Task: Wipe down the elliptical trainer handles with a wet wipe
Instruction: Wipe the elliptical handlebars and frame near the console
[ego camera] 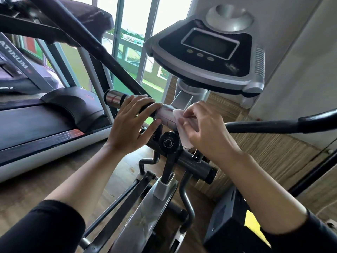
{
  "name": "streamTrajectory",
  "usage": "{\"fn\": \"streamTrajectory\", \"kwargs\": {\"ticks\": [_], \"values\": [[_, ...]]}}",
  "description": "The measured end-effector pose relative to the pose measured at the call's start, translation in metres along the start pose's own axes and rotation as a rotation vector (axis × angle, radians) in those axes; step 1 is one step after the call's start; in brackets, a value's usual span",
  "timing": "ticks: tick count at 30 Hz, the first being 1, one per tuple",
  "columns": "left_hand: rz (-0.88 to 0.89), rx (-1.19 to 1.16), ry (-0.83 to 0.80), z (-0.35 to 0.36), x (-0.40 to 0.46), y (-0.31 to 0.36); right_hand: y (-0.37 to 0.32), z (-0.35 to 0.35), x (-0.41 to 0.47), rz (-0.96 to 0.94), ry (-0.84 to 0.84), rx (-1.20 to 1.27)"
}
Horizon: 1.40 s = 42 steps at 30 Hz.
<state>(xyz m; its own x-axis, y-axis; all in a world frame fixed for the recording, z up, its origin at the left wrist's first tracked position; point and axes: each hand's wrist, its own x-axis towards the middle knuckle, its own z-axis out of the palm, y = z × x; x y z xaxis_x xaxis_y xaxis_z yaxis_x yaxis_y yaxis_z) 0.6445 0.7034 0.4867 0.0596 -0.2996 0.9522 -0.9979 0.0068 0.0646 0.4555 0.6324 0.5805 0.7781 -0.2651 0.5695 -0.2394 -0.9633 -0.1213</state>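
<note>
White and thin, the crumpled wet wipe (182, 128) is lying against the silver metal sensor band (166, 116) of the short fixed handlebar (131, 105), draping down past the band's lower edge toward the round black tension knob (169, 142). The right hand (204, 128) is pinching the wipe, its fingers (189, 111) curled over the top fold and pressing it to the bar. The left hand (131, 125) is wrapping the black foam grip just beside the band, fingers over the top and thumb tucking underneath, touching the band's left edge. Beyond that hand, a second silver band (114, 100) is sticking out free at the bar's end. The grey and black console with its dark display (209, 52) is overhanging the bar closely from above. A long black moving handle (102, 50) is slanting behind the left hand, and another (273, 126) is reaching away rightward. A black treadmill (45, 121) is standing near on the left, with wooden floor (113, 172) open between the machines.
</note>
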Motion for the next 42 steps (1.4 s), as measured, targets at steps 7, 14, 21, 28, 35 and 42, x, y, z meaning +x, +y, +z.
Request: {"fn": "streamTrajectory", "kwargs": {"ticks": [7,14,21,28,35,42], "values": [[-0.009,-0.007,-0.003,0.000,-0.001,0.000,0.003,0.001,-0.007,-0.077,0.115,0.088],[-0.003,0.000,-0.001,0.000,0.000,0.001,0.002,0.008,0.005,-0.005,0.146,0.067],[-0.020,0.036,-0.027,-0.001,0.003,0.002,-0.006,0.012,0.005,-0.015,0.174,0.032],[-0.019,0.039,-0.028,0.001,0.001,0.001,-0.006,0.006,0.007,0.056,0.121,0.101],[-0.025,0.038,-0.020,0.002,0.001,-0.001,-0.011,0.009,0.019,0.025,0.039,0.114],[-0.030,0.022,-0.013,0.003,0.000,-0.002,-0.005,-0.002,-0.002,-0.033,0.071,0.080]]}}
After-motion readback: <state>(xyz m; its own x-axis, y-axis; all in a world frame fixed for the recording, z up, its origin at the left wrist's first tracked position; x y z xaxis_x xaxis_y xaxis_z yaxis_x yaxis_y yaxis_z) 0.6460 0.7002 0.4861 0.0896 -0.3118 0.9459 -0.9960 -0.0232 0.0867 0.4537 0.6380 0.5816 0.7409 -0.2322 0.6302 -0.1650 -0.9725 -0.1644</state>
